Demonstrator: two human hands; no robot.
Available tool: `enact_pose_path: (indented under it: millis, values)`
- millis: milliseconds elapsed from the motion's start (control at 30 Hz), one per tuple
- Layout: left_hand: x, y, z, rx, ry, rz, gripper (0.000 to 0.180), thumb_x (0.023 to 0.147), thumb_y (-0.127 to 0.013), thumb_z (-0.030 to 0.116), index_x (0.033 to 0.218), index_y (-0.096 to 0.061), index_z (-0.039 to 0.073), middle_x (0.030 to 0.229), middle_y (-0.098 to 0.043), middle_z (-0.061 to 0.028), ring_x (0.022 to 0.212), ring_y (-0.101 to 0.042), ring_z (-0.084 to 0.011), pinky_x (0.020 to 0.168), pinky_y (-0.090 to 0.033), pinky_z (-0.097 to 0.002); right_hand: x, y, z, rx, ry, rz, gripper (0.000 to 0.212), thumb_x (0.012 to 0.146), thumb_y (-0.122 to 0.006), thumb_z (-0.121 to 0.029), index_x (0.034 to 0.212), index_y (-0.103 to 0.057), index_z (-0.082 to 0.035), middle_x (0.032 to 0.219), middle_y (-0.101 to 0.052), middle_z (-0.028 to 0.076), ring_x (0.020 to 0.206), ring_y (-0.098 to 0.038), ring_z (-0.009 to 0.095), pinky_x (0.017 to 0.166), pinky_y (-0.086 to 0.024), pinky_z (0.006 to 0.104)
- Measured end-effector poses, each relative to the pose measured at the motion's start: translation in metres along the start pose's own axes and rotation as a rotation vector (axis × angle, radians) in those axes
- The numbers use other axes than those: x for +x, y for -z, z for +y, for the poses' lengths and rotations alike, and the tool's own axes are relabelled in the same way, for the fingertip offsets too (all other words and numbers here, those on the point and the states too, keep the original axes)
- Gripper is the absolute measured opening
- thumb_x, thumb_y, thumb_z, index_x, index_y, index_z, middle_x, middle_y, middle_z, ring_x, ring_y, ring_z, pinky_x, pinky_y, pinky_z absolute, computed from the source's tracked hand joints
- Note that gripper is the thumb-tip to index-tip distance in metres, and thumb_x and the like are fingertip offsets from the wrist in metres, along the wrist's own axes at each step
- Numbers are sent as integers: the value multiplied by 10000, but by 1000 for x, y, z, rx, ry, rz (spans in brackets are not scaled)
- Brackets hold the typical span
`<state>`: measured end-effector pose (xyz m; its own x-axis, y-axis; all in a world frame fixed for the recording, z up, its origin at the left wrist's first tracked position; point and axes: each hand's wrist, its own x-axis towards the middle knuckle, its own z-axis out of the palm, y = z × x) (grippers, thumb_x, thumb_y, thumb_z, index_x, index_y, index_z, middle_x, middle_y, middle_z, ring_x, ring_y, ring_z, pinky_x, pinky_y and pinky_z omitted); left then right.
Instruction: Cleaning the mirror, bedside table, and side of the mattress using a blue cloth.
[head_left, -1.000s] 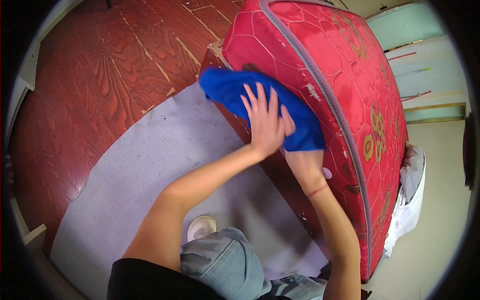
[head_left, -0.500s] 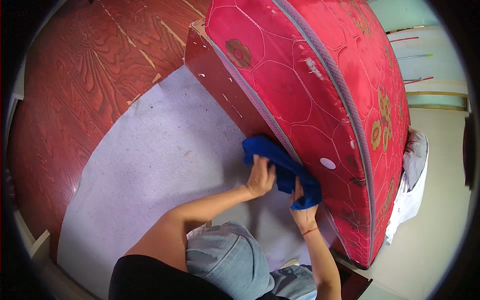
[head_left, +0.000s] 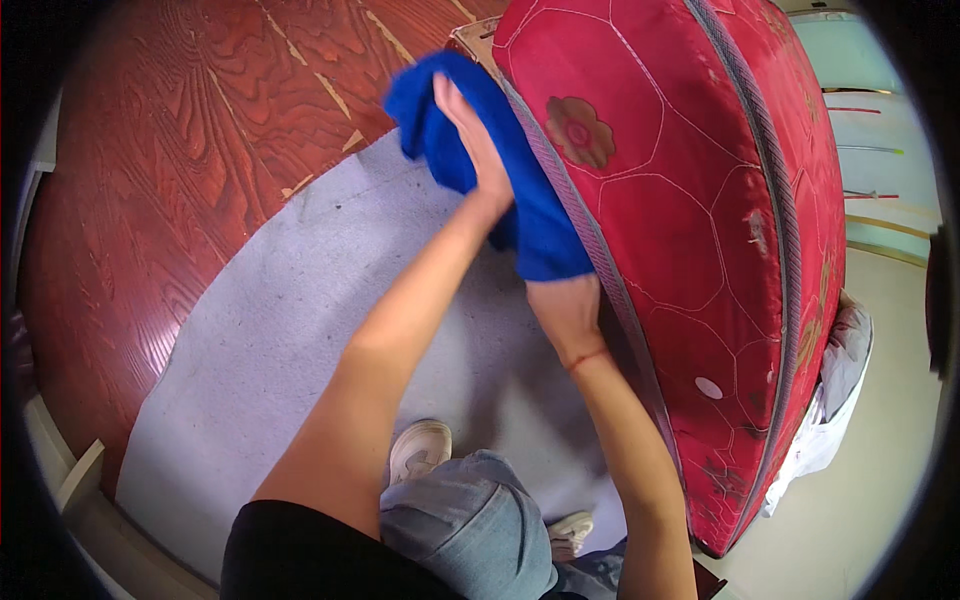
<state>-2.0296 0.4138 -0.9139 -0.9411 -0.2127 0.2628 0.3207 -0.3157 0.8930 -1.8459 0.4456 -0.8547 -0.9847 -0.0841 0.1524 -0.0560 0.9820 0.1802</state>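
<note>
A blue cloth [head_left: 545, 215] spreads along the brown side board of the bed, just below the red mattress [head_left: 650, 200]. My left hand [head_left: 475, 145] lies on the cloth's upper part, its fingers stretched out and slightly blurred. Lower down, my right hand [head_left: 565, 310] reaches up under the cloth's near end. That end covers the right fingers, so their grip cannot be seen. A thin reddish band circles my right wrist.
Pale grey matting [head_left: 300, 290] covers the floor beside the bed, and red-brown wood flooring [head_left: 200, 150] borders it at upper left. My shoes [head_left: 420, 450] stand on the matting. White and grey bedding [head_left: 825, 425] hangs at the mattress's far right.
Both hands and the blue cloth have moved up and away along the bed's side. The cloth, bunched before, is more spread out. My left fingers have straightened, and the view has shifted.
</note>
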Motion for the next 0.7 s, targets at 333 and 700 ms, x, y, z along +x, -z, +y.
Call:
enact_pose_path:
  millis: [333, 700]
  values:
    - [5, 62, -80, 300, -70, -216, 940, 992, -463, 469, 1536, 101, -51, 1632, 110, -229, 1504, 105, -404, 1224, 18, -474, 41, -43, -22, -131, 104, 58, 414, 872, -533, -78, 1271, -594, 14, 1301, -598, 182, 1215, -564, 319, 1058, -433, 407]
    - [-190, 68, 4, 312, 190, -526, 653, 973, -353, 38, 1539, -44, -65, 1596, 65, -327, 1467, -134, -486, 1191, -233, -416, -200, -39, 10, 207, -195, -275, 378, 915, -526, -88, 1283, -612, -63, 1339, -580, 178, 1216, -567, 309, 1043, -441, 390]
